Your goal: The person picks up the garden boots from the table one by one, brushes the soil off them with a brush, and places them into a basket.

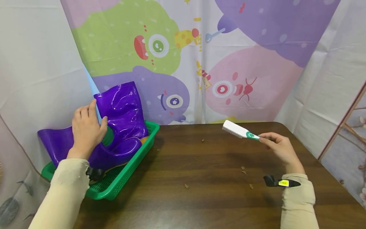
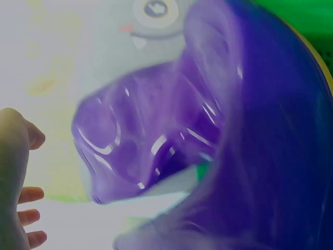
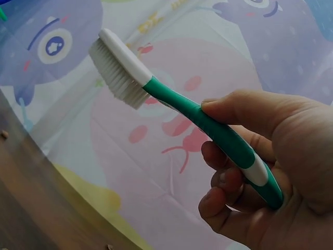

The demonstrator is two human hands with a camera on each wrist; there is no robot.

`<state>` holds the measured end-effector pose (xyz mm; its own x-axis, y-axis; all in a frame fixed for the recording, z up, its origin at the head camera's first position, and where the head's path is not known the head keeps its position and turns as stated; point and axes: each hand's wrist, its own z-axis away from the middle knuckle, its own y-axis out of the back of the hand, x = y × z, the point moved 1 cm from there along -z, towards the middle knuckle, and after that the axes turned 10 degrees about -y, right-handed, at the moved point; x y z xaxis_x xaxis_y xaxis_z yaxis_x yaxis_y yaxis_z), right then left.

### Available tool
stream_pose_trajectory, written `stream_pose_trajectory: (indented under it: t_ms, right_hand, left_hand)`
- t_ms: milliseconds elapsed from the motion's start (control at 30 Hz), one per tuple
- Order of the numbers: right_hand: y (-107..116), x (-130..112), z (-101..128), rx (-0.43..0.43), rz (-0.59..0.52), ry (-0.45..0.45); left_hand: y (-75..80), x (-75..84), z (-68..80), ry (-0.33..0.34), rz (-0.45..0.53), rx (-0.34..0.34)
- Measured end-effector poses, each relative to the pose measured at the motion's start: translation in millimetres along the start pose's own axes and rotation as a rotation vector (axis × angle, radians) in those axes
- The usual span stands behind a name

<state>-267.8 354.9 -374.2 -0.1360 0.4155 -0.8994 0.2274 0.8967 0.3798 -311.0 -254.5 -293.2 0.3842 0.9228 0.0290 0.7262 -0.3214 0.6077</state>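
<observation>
Purple rubber boots [image 1: 120,121] sit in a green plastic basket [image 1: 125,173] at the left end of a dark wooden table [image 1: 211,197], one boot upright against the cartoon-monster backdrop [image 1: 200,63], the other lying on its side with its shaft hanging over the basket's left rim. The person's left hand [image 1: 85,127] is raised at the upright boot's shaft, fingers straight and loosely spread, thumb out toward the glossy rubber; the head view puts it right against the boot, but the left wrist view shows a gap between the fingertips [image 2: 31,216] and the purple surface, so contact cannot be confirmed and nothing is held. Well apart, over the right half of the table, the right hand [image 1: 278,146] holds a green-and-white scrubbing brush [image 1: 238,130] by its handle, thumb pressed along the top and the other fingers curled underneath, as the right wrist view makes plain. The white bristle head [image 3: 117,70] points up and left, clear of the tabletop. Small brown crumbs of dirt [image 1: 244,171] lie scattered on the wood between the basket and the right forearm.
</observation>
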Motion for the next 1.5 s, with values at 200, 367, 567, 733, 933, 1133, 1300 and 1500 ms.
stream_pose_trajectory:
  t_ms: [200, 367, 567, 733, 933, 1133, 1300, 1500]
  right_hand:
    - [3.2, 2.6, -1.5, 0.043, -0.035, -0.030]
    - [4.4, 4.7, -0.9, 0.079, -0.038, -0.064]
    - [7.5, 10.7, -1.4, 0.128, -0.026, -0.117]
    - [8.6, 17.7, -2.2, 0.166, -0.047, -0.154]
    - [9.1, 27.9, -5.1, 0.217, -0.080, -0.234]
    - [8.1, 43.4, -8.3, 0.296, -0.033, -0.354]
    - [5.7, 57.7, -6.9, 0.337, 0.014, -0.425]
    - [6.1, 69.5, -4.4, 0.360, 0.018, -0.454]
  left_hand:
    - [1.5, 28.0, -8.3, -0.059, 0.037, 0.011]
    - [-1.3, 50.5, -13.7, -0.136, 0.077, 0.039]
    - [-11.0, 73.1, -13.8, -0.210, 0.128, 0.045]
    - [-22.4, 89.6, -9.1, -0.231, 0.164, 0.017]
    - [-35.3, 111.6, -3.0, -0.235, 0.226, 0.016]
    - [-51.2, 130.5, 4.9, -0.270, 0.293, -0.018]
    - [-66.5, 144.9, 13.3, -0.326, 0.354, -0.066]
    - [-82.6, 164.2, 20.7, -0.388, 0.423, -0.097]
